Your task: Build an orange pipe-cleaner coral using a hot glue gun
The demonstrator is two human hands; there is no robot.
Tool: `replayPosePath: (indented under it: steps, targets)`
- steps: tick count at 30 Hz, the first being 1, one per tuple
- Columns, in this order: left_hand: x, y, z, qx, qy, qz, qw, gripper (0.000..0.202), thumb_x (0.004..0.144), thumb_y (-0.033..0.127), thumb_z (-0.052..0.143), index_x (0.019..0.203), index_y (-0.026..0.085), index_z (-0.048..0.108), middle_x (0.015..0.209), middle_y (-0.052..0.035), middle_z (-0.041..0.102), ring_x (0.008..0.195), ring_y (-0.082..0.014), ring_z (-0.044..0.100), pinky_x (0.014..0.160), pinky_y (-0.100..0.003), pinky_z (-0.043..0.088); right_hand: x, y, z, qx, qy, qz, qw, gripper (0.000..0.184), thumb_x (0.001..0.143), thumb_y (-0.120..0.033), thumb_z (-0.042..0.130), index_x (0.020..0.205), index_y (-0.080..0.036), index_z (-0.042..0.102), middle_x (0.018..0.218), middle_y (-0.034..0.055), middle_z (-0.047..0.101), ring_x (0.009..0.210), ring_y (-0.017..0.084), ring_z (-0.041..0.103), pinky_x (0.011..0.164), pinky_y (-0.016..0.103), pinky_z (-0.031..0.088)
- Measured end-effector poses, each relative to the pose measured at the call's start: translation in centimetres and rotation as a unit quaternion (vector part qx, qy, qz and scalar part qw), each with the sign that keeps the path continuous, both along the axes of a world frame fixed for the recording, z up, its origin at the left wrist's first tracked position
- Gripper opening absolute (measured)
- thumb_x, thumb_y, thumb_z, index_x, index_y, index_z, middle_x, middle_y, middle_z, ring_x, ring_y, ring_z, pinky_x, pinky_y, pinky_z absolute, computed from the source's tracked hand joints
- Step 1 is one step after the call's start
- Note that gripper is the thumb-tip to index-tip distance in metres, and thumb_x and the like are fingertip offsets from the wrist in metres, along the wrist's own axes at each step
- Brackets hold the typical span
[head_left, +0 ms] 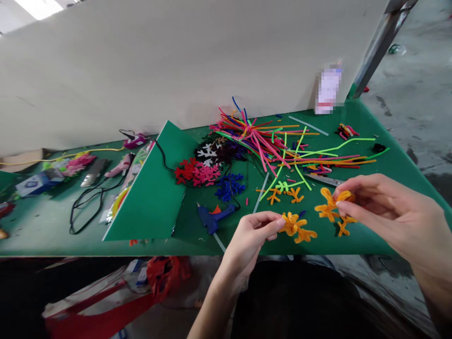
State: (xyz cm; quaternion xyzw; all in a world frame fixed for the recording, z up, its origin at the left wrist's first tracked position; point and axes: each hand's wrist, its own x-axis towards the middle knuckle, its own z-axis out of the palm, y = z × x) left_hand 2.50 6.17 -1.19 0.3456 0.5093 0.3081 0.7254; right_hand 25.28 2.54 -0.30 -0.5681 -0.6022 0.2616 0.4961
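Observation:
My left hand [256, 235] pinches a branching orange pipe-cleaner piece [300, 230] by its left end, just above the table's front edge. To its right, my right hand [381, 212] grips another orange pipe-cleaner shape [327, 207] between thumb and fingers. The two pieces are apart. Below the right hand's fingers lies a small orange pipe-cleaner shape [343, 228]. More bent orange pieces [295, 195] and a light green one [282, 186] rest behind the hands. A pair of scissors [325, 180] lies beside my right hand, its handle end hidden behind the fingers.
Loose pipe cleaners [254, 136] spread across the back of the green table [381, 188]. Left of them lie red, pink, white and blue snowflake shapes [206, 174]. A blue glue gun [213, 217] sits near the front edge. A green board [151, 188] stands as a divider to its left.

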Motion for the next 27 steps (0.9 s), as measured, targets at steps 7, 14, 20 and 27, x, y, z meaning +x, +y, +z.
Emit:
replayPosePath:
  steps: [7,14,20,27]
  targets:
    - [-0.2,-0.1,-0.6,-0.016,-0.03,0.005,0.999,0.024,0.061,0.032,0.085,0.069,0.012,0.074,0.067,-0.0017,0.06,0.06,-0.0083,0.042,0.057,-0.024,0.029,2.9,2.4,-7.8,-0.074,-0.196,0.067,0.976,0.016,0.089,-0.029,0.053,0.095,-0.019,0.063,0.08,0.0037,0.069,0.066,0.018,0.065,0.061,0.03,0.053]
    - [-2.5,0.1,-1.3,-0.008,-0.059,0.08,0.995,0.022,0.064,0.028,0.084,0.068,0.01,0.071,0.061,0.001,0.049,0.059,-0.0079,0.038,0.055,-0.022,0.031,2.2,2.5,-11.4,0.011,-0.475,0.007,0.88,0.029,0.087,-0.007,0.041,0.105,-0.01,0.065,0.115,0.0214,0.063,0.101,0.034,0.057,0.08,0.048,0.05]
    - [-2.3,-0.1,-0.8,-0.005,-0.072,0.095,0.993,0.024,0.063,0.029,0.085,0.066,0.01,0.07,0.06,0.0018,0.046,0.059,-0.0076,0.036,0.053,-0.022,0.03,-4.5,3.4,-11.8,0.093,-0.454,0.309,0.831,0.04,0.077,0.005,0.047,0.106,-0.016,0.065,0.119,0.0113,0.062,0.107,0.029,0.054,0.084,0.042,0.05]
    - [-1.9,-0.7,0.5,0.009,-0.067,0.113,0.991,0.02,0.064,0.028,0.083,0.066,0.012,0.071,0.063,0.0021,0.051,0.06,-0.0075,0.039,0.057,-0.023,0.032,-4.5,4.5,-12.6,0.097,-0.386,0.278,0.874,0.021,0.09,-0.006,0.046,0.094,-0.015,0.065,0.111,0.014,0.062,0.105,0.027,0.056,0.084,0.043,0.05]
